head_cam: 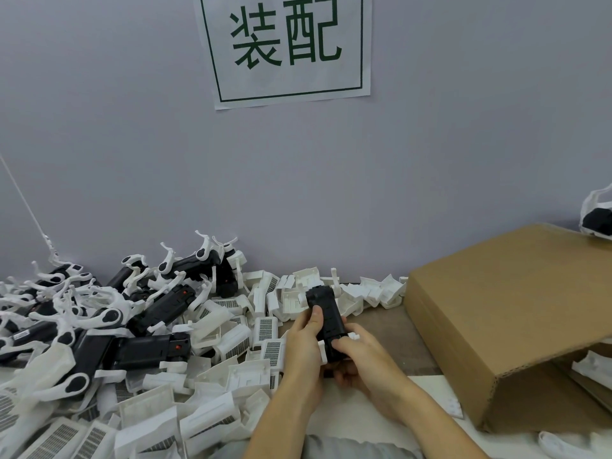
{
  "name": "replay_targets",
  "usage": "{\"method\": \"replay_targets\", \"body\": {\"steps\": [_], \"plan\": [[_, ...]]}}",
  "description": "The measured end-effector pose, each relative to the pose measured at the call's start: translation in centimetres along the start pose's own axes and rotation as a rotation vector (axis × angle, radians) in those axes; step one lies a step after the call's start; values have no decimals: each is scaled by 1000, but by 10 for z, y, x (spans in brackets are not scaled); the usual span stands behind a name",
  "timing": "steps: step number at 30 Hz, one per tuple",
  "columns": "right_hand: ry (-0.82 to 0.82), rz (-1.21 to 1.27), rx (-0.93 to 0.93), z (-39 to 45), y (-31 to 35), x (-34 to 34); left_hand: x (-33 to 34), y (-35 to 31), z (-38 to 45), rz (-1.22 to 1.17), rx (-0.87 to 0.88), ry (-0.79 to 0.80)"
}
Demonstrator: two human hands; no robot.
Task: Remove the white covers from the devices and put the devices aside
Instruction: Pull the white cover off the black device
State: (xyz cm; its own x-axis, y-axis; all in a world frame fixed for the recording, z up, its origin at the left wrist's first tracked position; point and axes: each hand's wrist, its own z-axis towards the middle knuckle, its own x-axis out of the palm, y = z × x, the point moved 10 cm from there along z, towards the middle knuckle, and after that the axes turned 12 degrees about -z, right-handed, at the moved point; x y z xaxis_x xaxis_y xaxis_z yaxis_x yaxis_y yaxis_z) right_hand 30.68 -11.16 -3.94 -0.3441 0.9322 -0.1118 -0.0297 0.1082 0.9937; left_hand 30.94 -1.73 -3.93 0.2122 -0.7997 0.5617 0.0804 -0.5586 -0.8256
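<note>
One view only: head-worn wide-angle cam, looking fwd and down. Close over counter (394,329) at frame bottom, hands (331,352) lower centre within arm's reach. Faces wall (132,144) straight ahead, filling upper half. Edges bowed by lens.

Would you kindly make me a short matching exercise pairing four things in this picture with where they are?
Things:
1. black device
2. cardboard box
3. paper sign
4. pile of white covers

Places:
A. on the wall
B. held in both hands
C. at the right of the table
D. spread over the left of the table

Pairs: 1-B, 2-C, 3-A, 4-D
</note>
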Motion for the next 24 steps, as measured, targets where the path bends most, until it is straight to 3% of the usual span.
{"method": "replay_targets", "body": {"steps": [14,24], "plan": [[82,7,3,3,-5,5,-2,1,2,-1,9,-2],[47,-15,4,5,-8,3,-3,1,4,15,23,0]]}}
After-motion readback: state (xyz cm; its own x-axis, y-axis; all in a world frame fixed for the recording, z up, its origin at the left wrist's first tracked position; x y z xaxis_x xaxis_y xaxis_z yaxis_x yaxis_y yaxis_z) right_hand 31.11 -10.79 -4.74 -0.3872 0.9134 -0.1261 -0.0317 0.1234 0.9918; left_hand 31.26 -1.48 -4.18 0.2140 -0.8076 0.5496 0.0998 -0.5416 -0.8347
